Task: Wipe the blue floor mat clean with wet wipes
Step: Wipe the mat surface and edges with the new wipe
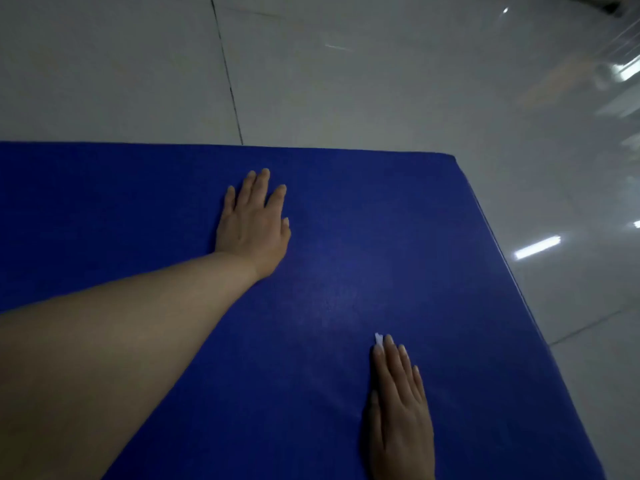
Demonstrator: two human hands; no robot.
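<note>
Right hand (398, 410) flat, fingers together, pressing wet wipe (378, 338) on blue mat (346, 202) | left hand (254, 225) spread flat

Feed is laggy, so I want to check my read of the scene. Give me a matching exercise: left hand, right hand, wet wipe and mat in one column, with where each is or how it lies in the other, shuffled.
Column one:
1. left hand
2. right hand
3. wet wipe
4. blue mat

Column two:
A. a white bit peeking out past fingertips
B. spread over the grey tiled floor
C. flat on the mat, farther out, arm stretched
D. flat on the mat near the bottom edge of the view, pressing on the wipe

Pairs: 1-C, 2-D, 3-A, 4-B
</note>
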